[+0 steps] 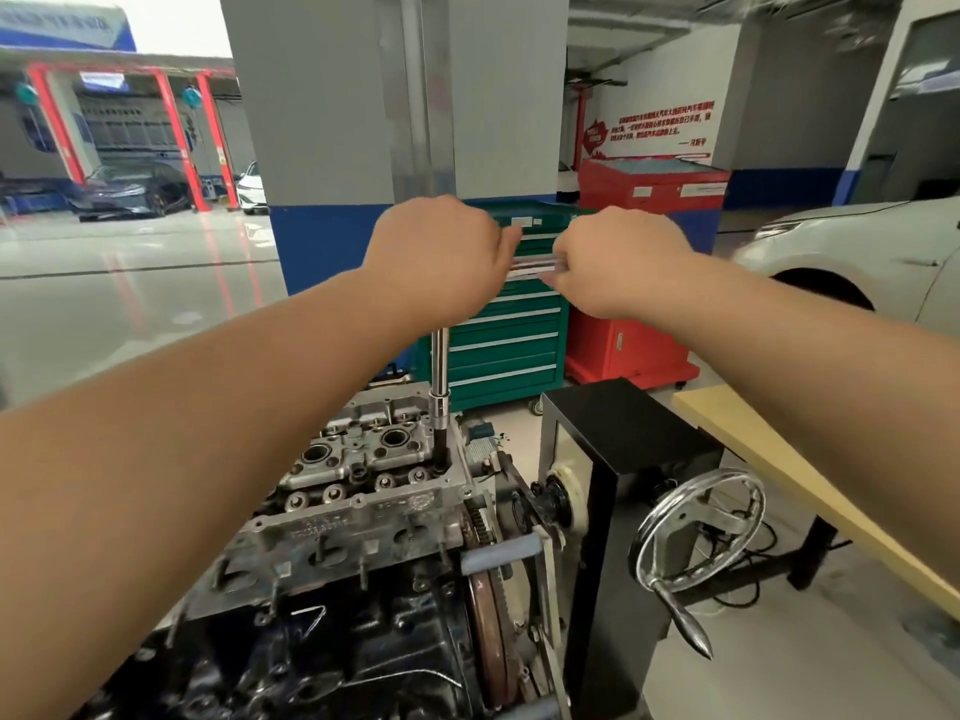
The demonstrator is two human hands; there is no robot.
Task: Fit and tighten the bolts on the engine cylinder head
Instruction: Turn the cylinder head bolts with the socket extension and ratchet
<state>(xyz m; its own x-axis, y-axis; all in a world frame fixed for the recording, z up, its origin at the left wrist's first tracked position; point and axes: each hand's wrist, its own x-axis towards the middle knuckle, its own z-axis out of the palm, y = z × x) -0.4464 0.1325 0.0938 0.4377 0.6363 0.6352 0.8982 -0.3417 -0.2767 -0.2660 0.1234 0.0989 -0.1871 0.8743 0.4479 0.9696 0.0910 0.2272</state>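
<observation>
A grey aluminium cylinder head [363,491] sits on top of the dark engine block [311,641]. A long chrome extension bar [440,371] stands upright with its socket down in a bolt hole at the head's far right corner. My left hand [436,252] is curled over the top of that bar. The tool's chrome handle [535,263] runs sideways from there, and my right hand [618,262] grips its right end. The bolt under the socket is hidden.
The engine hangs on a black stand [623,491] with a chrome handwheel [696,532] at the right. A wooden table edge [810,485] lies farther right. Behind stand a green tool cabinet [509,335], a red cabinet [639,350], a grey-and-blue pillar [332,122] and a white car [857,252].
</observation>
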